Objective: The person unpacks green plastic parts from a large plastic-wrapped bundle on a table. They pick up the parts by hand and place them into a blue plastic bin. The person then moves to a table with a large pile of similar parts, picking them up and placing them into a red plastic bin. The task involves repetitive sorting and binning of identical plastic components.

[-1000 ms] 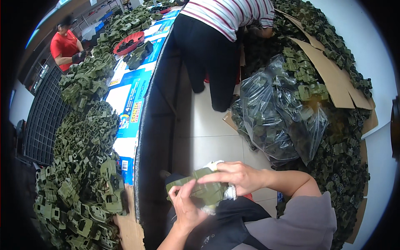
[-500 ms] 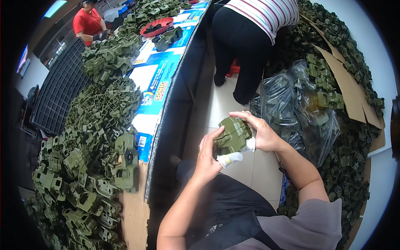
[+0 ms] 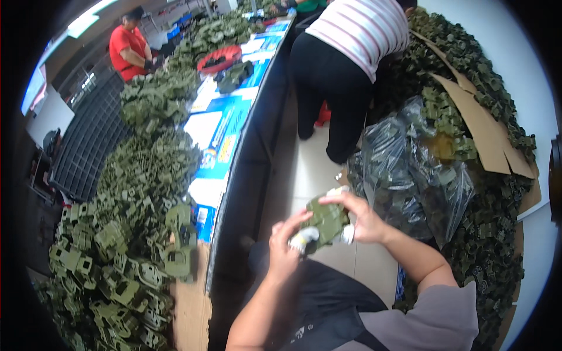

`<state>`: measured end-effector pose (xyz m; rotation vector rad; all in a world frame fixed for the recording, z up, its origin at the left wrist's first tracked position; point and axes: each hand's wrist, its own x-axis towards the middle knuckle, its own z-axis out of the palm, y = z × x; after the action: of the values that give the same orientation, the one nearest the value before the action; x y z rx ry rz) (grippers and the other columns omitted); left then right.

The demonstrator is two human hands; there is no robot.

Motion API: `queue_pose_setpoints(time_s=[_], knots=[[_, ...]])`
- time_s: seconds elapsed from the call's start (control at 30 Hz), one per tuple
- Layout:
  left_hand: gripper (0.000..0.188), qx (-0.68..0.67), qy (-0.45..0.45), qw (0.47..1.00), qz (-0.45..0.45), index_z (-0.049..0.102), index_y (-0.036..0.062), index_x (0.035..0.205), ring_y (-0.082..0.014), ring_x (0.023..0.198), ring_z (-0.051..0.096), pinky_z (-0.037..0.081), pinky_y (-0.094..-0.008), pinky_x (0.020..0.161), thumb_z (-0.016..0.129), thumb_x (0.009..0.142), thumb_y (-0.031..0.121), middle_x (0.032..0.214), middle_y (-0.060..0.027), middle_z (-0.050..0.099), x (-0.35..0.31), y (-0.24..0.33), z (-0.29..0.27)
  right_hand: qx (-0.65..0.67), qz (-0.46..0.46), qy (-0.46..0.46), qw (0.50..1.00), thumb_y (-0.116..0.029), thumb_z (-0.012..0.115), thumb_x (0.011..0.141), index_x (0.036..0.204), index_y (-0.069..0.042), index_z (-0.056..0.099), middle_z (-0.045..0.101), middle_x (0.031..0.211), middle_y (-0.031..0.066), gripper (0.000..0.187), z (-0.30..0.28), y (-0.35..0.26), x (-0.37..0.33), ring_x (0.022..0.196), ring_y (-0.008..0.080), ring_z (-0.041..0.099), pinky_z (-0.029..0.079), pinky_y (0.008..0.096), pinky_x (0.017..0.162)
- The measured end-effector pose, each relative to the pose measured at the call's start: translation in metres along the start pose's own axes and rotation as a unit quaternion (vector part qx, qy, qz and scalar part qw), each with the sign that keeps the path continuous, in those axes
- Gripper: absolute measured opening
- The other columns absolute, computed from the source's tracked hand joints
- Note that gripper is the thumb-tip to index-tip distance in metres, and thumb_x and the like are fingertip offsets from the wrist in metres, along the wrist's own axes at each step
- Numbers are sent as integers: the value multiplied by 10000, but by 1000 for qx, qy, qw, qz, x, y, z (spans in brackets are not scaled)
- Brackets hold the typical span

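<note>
Between my two hands, over the floor in front of my apron, is an olive-green moulded plastic toy vehicle body (image 3: pixel 328 221). My left hand (image 3: pixel 285 245) grips its left side, with the white-wrapped thumb across the near edge. On the right side, my right hand (image 3: pixel 364 219) holds it with the fingers over the far top edge and a white-wrapped thumb at the near right corner. Motion blurs the part's fine shape, and its underside is hidden.
Heaped green plastic parts (image 3: pixel 126 234) cover the table on my left, beside blue printed cardboard (image 3: pixel 219 123) and a red basket (image 3: pixel 219 58). Right lie more parts, cardboard flaps (image 3: pixel 468 117) and a clear plastic bag (image 3: pixel 410 169). A person in stripes (image 3: pixel 357 35) bends ahead; another wears red (image 3: pixel 129 50).
Both hands have come lower and closer to my body with the green vehicle body, which has turned a little. The view has shifted slightly. Both hands keep hold of it.
</note>
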<state>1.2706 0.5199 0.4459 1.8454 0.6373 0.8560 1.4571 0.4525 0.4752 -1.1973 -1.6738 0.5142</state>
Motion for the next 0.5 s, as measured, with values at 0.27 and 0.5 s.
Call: queue_pose_setpoints(time_s=[0.27, 0.5], knots=[[888, 189, -176, 966, 1, 294, 79, 1300, -259, 1032, 511, 241, -433, 983, 757, 562, 250, 1118, -131, 520, -32, 24, -12, 68, 69, -84, 992, -119, 720, 581, 1064, -84, 500, 529, 942, 70, 532, 8, -20, -27, 817, 238, 538, 432, 313, 692], [868, 299, -138, 942, 60, 313, 59, 1290, -250, 967, 499, 313, -371, 851, 738, 539, 154, 1046, -129, 524, -57, 27, -9, -30, -20, -157, 987, -96, 695, 605, 1096, -128, 517, 458, 791, 76, 524, 4, -25, -42, 748, 229, 507, 421, 313, 636]])
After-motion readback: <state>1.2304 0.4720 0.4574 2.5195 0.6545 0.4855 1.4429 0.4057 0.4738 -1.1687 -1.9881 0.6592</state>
